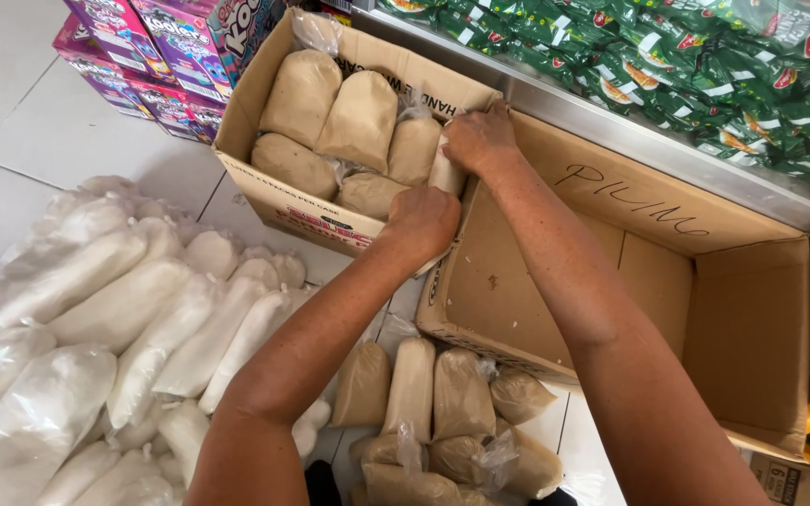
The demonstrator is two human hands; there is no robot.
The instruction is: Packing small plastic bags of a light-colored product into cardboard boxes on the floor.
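Gripping one clear plastic bag of tan powder [446, 173] with left hand [421, 221] and right hand [478, 139], squeezing it upright beside packed bags in brown cardboard box [264, 187].

Both bare arms reach forward, left hand [421, 221] and right hand [478, 139] with fingers curled closed.
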